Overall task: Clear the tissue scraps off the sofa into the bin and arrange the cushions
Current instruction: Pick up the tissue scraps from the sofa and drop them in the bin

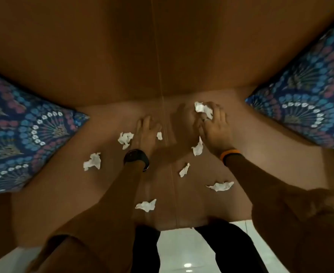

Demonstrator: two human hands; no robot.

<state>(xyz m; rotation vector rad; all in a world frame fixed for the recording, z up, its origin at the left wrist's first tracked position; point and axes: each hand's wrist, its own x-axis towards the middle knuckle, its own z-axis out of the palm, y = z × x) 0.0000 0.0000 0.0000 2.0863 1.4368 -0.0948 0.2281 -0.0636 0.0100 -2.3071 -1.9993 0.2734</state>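
Several crumpled white tissue scraps lie on the brown sofa seat. My right hand is closed around one scrap near the backrest, and another scrap lies at its wrist side. My left hand rests flat on the seat with fingers spread, a small scrap at its right edge and a larger one just to its left. More scraps lie nearer to me: one on the left, one in the middle, one on the right and one by the front edge. No bin is visible.
A blue patterned cushion lies at the left end of the seat and a matching one leans at the right end. The brown backrest fills the top. White tiled floor and my dark trouser legs show below the front edge.
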